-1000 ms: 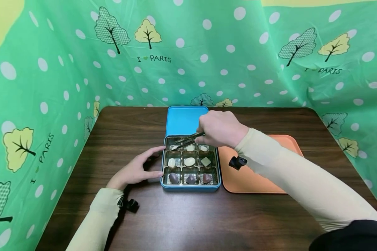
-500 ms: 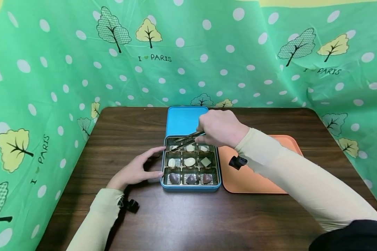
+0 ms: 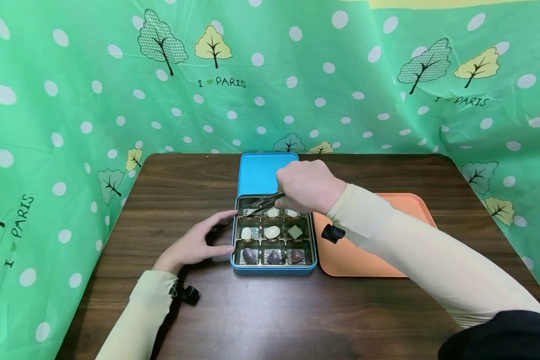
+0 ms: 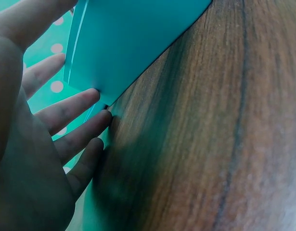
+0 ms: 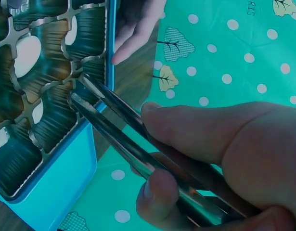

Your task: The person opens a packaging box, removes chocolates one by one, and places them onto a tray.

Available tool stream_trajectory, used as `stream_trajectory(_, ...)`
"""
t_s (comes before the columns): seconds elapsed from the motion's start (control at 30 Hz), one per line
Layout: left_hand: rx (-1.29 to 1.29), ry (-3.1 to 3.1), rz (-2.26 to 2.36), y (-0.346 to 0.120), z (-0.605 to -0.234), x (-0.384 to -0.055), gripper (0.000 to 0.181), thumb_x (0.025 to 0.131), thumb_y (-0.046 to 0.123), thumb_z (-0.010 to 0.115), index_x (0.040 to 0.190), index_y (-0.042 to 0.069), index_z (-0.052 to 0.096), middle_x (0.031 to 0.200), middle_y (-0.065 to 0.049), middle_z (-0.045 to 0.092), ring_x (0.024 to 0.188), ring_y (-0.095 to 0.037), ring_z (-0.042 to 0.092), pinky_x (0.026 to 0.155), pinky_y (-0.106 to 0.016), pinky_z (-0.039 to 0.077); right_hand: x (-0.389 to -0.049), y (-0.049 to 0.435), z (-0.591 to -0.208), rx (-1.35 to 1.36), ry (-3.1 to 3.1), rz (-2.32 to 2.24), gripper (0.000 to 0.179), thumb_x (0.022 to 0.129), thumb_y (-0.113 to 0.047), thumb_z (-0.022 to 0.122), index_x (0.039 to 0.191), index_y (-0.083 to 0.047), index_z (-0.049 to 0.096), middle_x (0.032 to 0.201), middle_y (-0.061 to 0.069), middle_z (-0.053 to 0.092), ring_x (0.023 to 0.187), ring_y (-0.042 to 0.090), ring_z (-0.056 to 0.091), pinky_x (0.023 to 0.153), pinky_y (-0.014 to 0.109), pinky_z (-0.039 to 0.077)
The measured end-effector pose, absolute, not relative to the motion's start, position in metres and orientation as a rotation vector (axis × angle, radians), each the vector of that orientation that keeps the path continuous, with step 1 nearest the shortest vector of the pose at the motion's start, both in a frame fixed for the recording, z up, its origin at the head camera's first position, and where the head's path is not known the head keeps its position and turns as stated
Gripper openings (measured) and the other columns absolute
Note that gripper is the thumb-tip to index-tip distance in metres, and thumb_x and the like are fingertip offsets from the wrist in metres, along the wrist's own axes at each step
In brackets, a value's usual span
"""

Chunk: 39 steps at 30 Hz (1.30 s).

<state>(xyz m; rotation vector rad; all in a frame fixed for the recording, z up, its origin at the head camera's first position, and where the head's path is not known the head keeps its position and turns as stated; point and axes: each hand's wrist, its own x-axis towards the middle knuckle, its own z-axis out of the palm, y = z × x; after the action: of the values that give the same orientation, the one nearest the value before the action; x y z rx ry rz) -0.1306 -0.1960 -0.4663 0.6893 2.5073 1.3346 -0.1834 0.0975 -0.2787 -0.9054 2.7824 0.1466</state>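
A blue tin (image 3: 273,271) holds a gold divided insert with candy-like pieces, one per compartment. Dark purplish pieces (image 3: 274,257) fill the front row; the middle row has white oval pieces (image 3: 272,232) and a pale green square (image 3: 294,231). Pale pieces (image 3: 273,212) sit in the back row. My left hand (image 3: 198,241) rests against the tin's left side, thumb and fingers extended and spread. From the upper right, my right hand (image 3: 309,187) grips metal tongs (image 5: 121,141). Their slightly parted tips reach into the back left compartment, over the pale piece there.
Behind the tin lies its flat blue lid (image 3: 267,173). An orange tray (image 3: 364,260) sits right of the tin, partly under my right forearm. The dark wooden table (image 3: 270,315) is bordered by a green dotted curtain (image 3: 270,75).
My right hand has shifted slightly left and the arms of the tongs look closer together, their tips staying in the back left compartment. My left hand stays against the tin.
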Motion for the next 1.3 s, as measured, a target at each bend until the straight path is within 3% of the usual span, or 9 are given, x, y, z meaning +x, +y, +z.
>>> stream_trajectory(0.3, 0.678, 2.5, 1.345, -0.196, -0.467, -0.131, 0.085, 0.09, 0.036, 0.085, 0.162, 0.031, 0.04, 0.158, 0.0, 0.049, 0.142, -0.029, 0.048, 0.118, -0.061, 0.034, -0.182, 0.099, -0.275, -0.922, 2.793, 0.142, 0.021, 0.092, -0.044, 0.082, 0.097, -0.023, 0.081, 0.086, -0.007, 0.076, 0.066, 0.012, 0.066, 0.058, 0.042, 0.058)
stream_trajectory(0.6, 0.677, 2.505, 1.341, -0.196, -0.466, -0.131, 0.084, 0.09, 0.037, 0.085, 0.161, 0.033, 0.041, 0.158, 0.0, 0.049, 0.142, -0.028, 0.048, 0.118, -0.061, 0.034, -0.185, 0.098, -0.273, -0.865, 2.761, 0.152, 0.028, 0.094, -0.046, 0.079, 0.111, -0.024, 0.082, 0.106, -0.006, 0.079, 0.08, 0.013, 0.072, 0.067, 0.045, 0.061)
stream_trajectory(1.07, 0.68, 2.508, 1.331, -0.196, -0.464, -0.131, 0.085, 0.09, 0.036, 0.085, 0.162, 0.034, 0.039, 0.159, 0.001, 0.048, 0.143, -0.028, 0.047, 0.118, -0.06, 0.034, -0.188, 0.097, -0.283, -0.777, 2.719, 0.063, 0.018, 0.096, -0.043, 0.078, 0.102, -0.027, 0.082, 0.095, -0.01, 0.076, 0.07, 0.012, 0.067, 0.064, 0.045, 0.057)
stream_trajectory(1.17, 0.678, 2.509, 1.327, -0.196, -0.464, -0.13, 0.085, 0.09, 0.036, 0.085, 0.162, 0.033, 0.04, 0.159, 0.001, 0.048, 0.143, -0.028, 0.047, 0.118, -0.06, 0.034, -0.188, 0.1, -0.283, -0.775, 2.697, 0.038, 0.019, 0.098, -0.042, 0.075, 0.088, -0.027, 0.083, 0.08, -0.008, 0.073, 0.065, 0.012, 0.063, 0.06, 0.04, 0.051)
stream_trajectory(1.3, 0.679, 2.509, 1.333, -0.196, -0.465, -0.13, 0.085, 0.09, 0.035, 0.086, 0.162, 0.032, 0.04, 0.158, 0.0, 0.049, 0.142, -0.028, 0.048, 0.118, -0.059, 0.035, -0.189, 0.105, -0.283, -0.784, 2.687, -0.001, 0.025, 0.099, -0.042, 0.074, 0.08, -0.03, 0.083, 0.069, -0.008, 0.069, 0.063, 0.013, 0.061, 0.056, 0.036, 0.044)
